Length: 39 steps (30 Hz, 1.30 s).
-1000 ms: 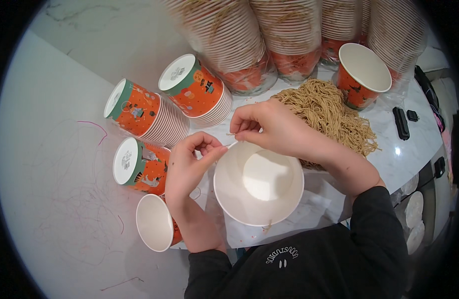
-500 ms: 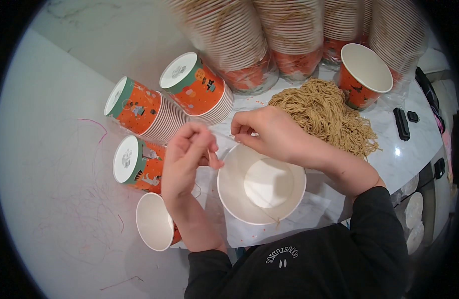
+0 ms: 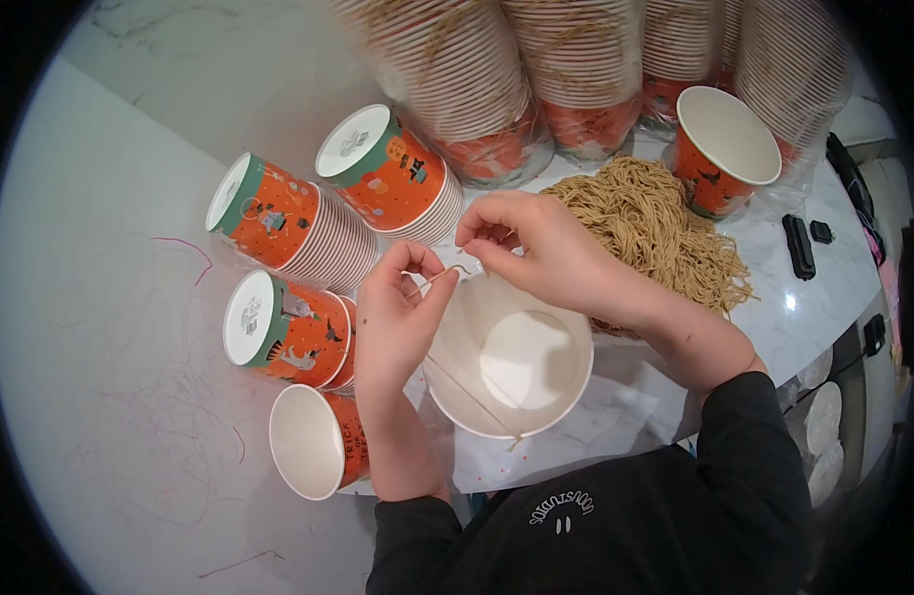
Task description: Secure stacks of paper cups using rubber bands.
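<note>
A large white paper bucket (image 3: 457, 397) stands open-side up in front of me, with a thin tan cord (image 3: 474, 393) knotted at its near rim and running across the opening toward my left hand. My left hand (image 3: 405, 309) is closed in a pinch over the bucket's far-left rim, the cord between thumb and forefinger and its loose tip sticking out to the right. Just right of that tip, my right hand (image 3: 524, 241) has its fingers curled together above the far rim. What its fingertips pinch, if anything, is too small to make out.
A heap of tan cords (image 3: 665, 228) lies beyond my right forearm, beside an upright orange bucket (image 3: 727, 149). Tall bagged bucket stacks (image 3: 447, 79) line the back. Upside-down orange buckets (image 3: 288, 213) stand at left, above a tipped bucket (image 3: 308, 441). A black device (image 3: 799, 246) lies at right.
My left hand has turned and come closer to my right hand, and the cord's tip now shows past its fingers. The white bucket has shifted slightly left. My right hand has barely moved.
</note>
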Motion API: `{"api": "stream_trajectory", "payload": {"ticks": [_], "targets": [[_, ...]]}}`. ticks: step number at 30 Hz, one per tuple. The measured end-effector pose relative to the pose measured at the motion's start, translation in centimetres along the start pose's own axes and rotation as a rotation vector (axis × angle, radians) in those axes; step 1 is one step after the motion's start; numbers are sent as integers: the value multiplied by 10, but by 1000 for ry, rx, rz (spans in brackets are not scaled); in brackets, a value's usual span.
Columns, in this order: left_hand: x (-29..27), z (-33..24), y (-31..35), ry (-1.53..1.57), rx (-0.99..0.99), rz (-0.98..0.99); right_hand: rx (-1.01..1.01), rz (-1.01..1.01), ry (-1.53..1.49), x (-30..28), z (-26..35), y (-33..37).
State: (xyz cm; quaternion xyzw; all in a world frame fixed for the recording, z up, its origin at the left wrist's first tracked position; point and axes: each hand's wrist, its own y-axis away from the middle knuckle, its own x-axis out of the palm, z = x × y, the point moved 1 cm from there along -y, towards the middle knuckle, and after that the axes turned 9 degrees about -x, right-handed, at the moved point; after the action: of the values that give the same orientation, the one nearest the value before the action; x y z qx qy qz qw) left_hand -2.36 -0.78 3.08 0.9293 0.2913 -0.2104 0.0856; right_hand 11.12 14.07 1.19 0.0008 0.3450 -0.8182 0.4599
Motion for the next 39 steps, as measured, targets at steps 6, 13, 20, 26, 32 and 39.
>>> {"api": "stream_trajectory", "payload": {"ticks": [6, 13, 20, 26, 32, 39], "targets": [[7, -10, 3, -350, 103, -173, -17, -9, 14, 1, -8, 2], [5, -13, 4, -146, 148, -174, -183, 43, 128, 5, 0, 3], [3, 3, -4, 68, 125, -95, -99, 129, 86, 5, 7, 3], [2, 3, -7, 47, 147, -59, -191, 115, 150, 6, 4, 3], [3, 5, -8, 31, 141, -64, -179, 93, 143, 3, 3, 3], [5, 5, -10, 122, 99, -130, -142, 220, 177, -1, -3, 3]]}}
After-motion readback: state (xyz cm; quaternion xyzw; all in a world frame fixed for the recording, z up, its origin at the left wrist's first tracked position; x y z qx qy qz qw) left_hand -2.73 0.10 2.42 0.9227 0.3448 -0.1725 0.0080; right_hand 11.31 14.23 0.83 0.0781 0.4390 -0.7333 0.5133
